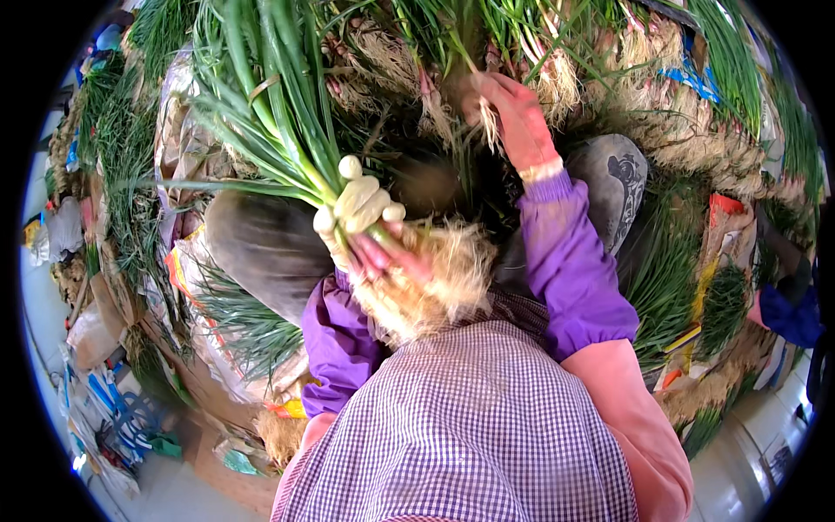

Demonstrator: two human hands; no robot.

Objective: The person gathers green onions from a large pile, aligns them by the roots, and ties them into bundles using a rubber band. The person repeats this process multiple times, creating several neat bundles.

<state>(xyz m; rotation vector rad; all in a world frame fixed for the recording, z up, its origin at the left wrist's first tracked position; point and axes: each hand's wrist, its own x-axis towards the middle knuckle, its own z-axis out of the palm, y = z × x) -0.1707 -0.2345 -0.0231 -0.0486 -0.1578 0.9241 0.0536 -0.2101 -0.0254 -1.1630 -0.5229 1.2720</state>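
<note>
My left hand [361,203], in a pale rubber glove or finger covers, is closed around a bunch of green onions [297,156]. The long green leaves point up and away, while the pinkish stems and blurred, pale fibrous roots [424,280] hang towards my apron. Farther out and to the right, my right hand [512,117], in a reddish-orange glove, pinches a thin onion plant whose roots [487,124] dangle below the fingers. Just beyond it lies a row of loose green onions with pink stems and tangled roots [561,85].
My knees [261,248] are bent on both sides. Heaps of green onions [672,261] surround me, some on woven plastic sacks [189,261]. Plastic scraps and blue straps [134,417] lie at the lower left. Part of another person in blue [792,313] shows at the right edge.
</note>
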